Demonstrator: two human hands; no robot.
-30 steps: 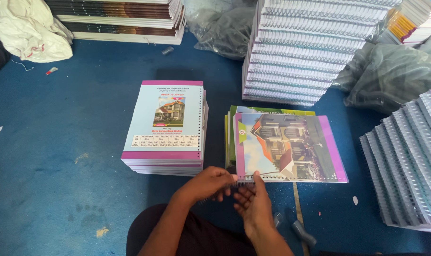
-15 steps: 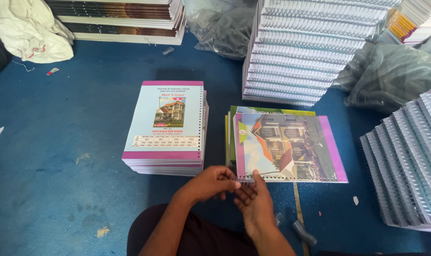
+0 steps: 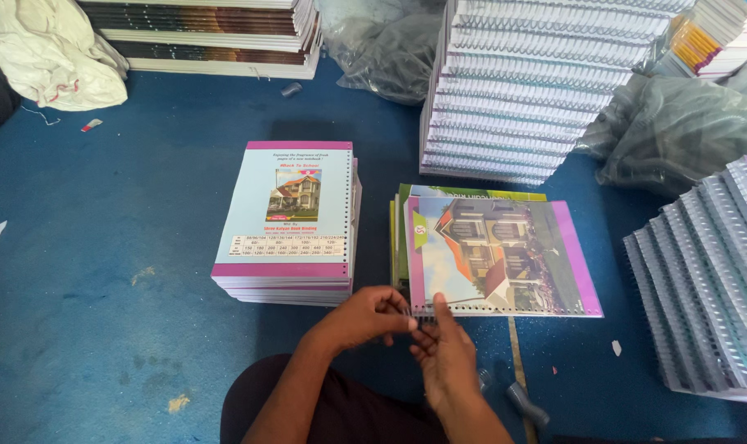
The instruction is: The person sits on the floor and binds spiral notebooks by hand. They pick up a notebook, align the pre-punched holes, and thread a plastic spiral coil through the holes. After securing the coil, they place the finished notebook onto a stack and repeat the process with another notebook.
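Hands meet at our notebook's (image 3: 501, 255) near left corner: left hand (image 3: 365, 316) pinches the wire binding (image 3: 415, 312); right hand (image 3: 445, 358), fingers loosely curled, touches it beside the stack (image 3: 290, 222).

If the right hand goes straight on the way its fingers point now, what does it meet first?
Probably the spiral-bound near edge of the notebook with the house cover; the right hand points up at it, fingertips almost there.

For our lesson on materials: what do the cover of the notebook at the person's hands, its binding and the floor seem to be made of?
Notebook cover: glossy printed card or a clear plastic overlay, judging by its pale sheen. Binding: probably thin metal or plastic wire, seen as small loops along the near edge. Floor: matte blue, looks like carpet or felt, with a fuzzy, speckled surface.
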